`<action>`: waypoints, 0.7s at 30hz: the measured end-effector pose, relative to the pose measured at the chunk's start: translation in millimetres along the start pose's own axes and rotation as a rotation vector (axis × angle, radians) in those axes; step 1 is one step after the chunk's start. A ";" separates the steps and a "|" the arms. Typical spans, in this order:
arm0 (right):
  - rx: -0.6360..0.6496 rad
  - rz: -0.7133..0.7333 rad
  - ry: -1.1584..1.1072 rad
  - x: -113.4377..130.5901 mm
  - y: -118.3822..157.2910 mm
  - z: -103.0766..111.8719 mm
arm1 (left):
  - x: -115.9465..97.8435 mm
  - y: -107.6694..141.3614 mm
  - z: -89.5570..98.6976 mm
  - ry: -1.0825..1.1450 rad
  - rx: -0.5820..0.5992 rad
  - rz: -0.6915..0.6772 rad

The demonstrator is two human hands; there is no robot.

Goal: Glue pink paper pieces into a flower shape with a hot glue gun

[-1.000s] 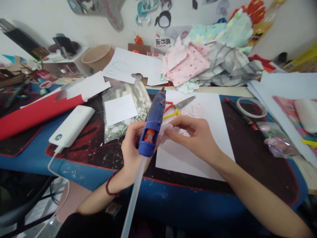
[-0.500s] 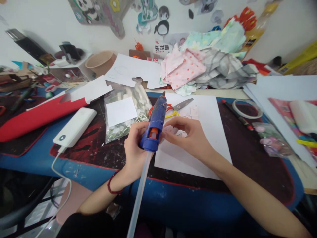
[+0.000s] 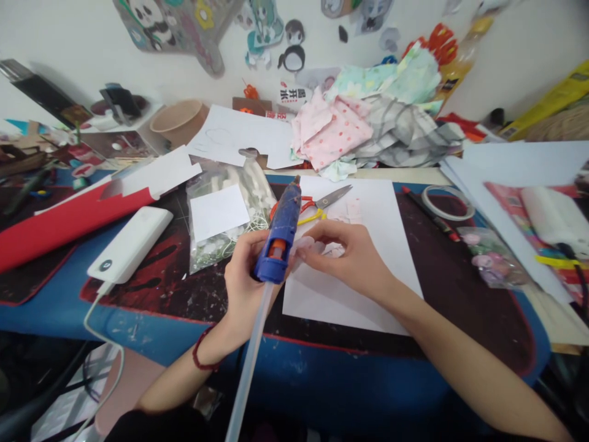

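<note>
A blue glue gun [image 3: 281, 236] points away from me, with a long translucent glue stick [image 3: 251, 362] out of its rear. My left hand [image 3: 246, 276] is closed round its handle, most of which the gun's body hides. Just right of the gun, my right hand [image 3: 350, 255] pinches a small pale pink piece [image 3: 304, 244] between thumb and fingers. Both hands are above a white sheet [image 3: 350, 307]. Beyond them lie scissors [image 3: 329, 201] with red and yellow handles.
At left are a white power bank [image 3: 131, 245] with a cable and a red piece [image 3: 78, 221]. A clear bag [image 3: 202, 248] lies beyond my left hand. Crumpled fabric [image 3: 331, 132] is at the back. To the right are a marker [image 3: 432, 215], a white coil [image 3: 448, 215] and another bag [image 3: 494, 258].
The whole view has shifted, so most things appear slightly farther left. The glue gun and both hands keep nearly the same pose, and the pink piece shows a little more beside the gun.
</note>
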State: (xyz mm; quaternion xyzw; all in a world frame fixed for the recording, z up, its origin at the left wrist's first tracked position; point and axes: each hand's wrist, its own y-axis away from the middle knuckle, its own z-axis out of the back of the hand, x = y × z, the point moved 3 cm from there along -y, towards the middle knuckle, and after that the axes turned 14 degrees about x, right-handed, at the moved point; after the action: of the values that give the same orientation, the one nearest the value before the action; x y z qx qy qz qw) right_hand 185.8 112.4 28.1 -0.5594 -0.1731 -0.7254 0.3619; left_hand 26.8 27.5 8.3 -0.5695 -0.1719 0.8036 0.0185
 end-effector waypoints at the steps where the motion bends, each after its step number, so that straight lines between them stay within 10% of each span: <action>1: 0.001 0.006 0.012 -0.2 0.0 0.9 | 0.8 -0.4 0.4 -0.003 0.001 0.006; 10: -0.136 0.044 -0.128 -10.3 1.8 25.2 | -21.0 -6.9 7.4 -0.043 -0.003 0.005; 21: -0.559 0.152 -0.316 -9.9 25.6 54.7 | -15.9 6.4 7.8 -0.296 0.401 -0.007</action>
State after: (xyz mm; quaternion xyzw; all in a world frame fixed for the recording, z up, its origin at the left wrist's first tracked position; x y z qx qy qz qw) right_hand 242.8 134.3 32.1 -0.7540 0.0210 -0.6198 0.2162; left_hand 26.3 16.0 23.1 -0.4300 -0.0120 0.8962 0.1084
